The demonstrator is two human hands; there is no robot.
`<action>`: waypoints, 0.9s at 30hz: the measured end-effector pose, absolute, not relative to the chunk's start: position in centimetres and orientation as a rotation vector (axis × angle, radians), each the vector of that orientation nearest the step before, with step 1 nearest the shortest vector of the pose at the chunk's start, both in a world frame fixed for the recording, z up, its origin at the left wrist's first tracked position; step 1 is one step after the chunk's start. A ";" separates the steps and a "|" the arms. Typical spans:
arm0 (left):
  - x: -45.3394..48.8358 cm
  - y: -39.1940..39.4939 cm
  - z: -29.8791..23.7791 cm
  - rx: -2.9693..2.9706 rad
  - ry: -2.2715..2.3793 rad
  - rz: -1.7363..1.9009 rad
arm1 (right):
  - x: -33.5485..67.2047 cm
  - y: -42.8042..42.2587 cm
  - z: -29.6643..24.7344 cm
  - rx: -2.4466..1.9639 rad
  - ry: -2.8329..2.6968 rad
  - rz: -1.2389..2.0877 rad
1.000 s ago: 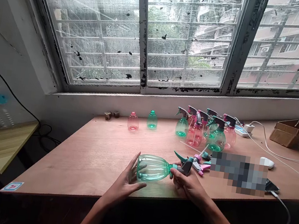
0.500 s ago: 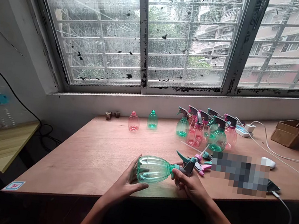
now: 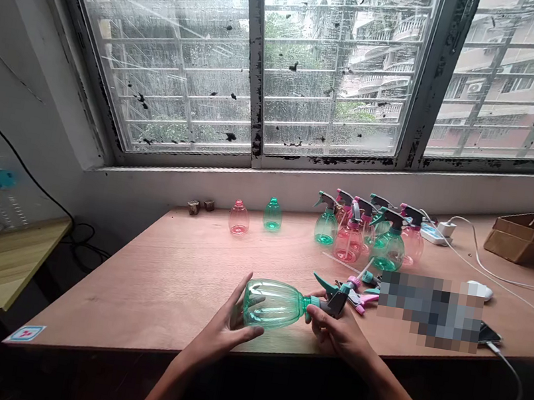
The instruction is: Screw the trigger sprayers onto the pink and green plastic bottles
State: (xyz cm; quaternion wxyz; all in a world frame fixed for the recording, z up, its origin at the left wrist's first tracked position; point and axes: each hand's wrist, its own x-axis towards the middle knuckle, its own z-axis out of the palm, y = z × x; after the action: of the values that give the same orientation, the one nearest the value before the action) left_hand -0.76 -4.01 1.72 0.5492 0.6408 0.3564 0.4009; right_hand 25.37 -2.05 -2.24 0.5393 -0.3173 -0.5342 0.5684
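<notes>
A clear green spray bottle (image 3: pixel 272 304) lies sideways in my hands above the table's front edge, its base to the left. My left hand (image 3: pixel 226 328) cups the base, thumb below and fingers behind, partly seen through the plastic. At the neck, the thumb and fingers of my right hand (image 3: pixel 335 327) grip the teal collar (image 3: pixel 314 302). The black spray head with a teal trigger (image 3: pixel 337 297) sits on the neck, pointing right. Just behind it lie loose pink and teal spray heads (image 3: pixel 358 299), partly hidden.
Several pink and green spray bottles (image 3: pixel 349 242) with heads stand at the back right. A headless pink bottle (image 3: pixel 238 219) and a headless green bottle (image 3: pixel 272 215) stand further left. A cardboard box (image 3: pixel 524 242), white cables and a phone (image 3: pixel 488 335) occupy the right side.
The fingertips of my left hand have moved up very slightly at the bottle's base. My right hand and the bottle stay practically where they were.
</notes>
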 end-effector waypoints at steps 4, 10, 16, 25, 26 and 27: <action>-0.8 -4.0 1.7 1.520 0.837 0.950 | 25.4 -2.1 -2.2 -0.755 -1.275 1.354; -0.8 -3.8 1.6 1.530 0.824 0.959 | 25.4 -2.2 -2.3 -0.752 -1.277 1.355; -0.9 -4.1 1.6 1.532 0.803 0.960 | 25.5 -2.1 -2.5 -0.741 -1.288 1.360; -0.9 -3.9 1.4 1.533 0.784 0.945 | 25.6 -1.8 -2.7 -0.723 -1.292 1.363; -1.0 -3.9 1.3 1.533 0.780 0.944 | 25.6 -1.8 -2.8 -0.722 -1.292 1.362; -1.0 -3.9 1.3 1.532 0.777 0.942 | 25.6 -1.8 -2.8 -0.722 -1.294 1.361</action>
State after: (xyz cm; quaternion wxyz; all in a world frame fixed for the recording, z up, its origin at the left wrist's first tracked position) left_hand -1.00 -3.87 1.29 0.5573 0.6494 0.3293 0.3992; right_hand 25.60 -1.79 -2.82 0.5354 -0.3033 -0.5431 0.5713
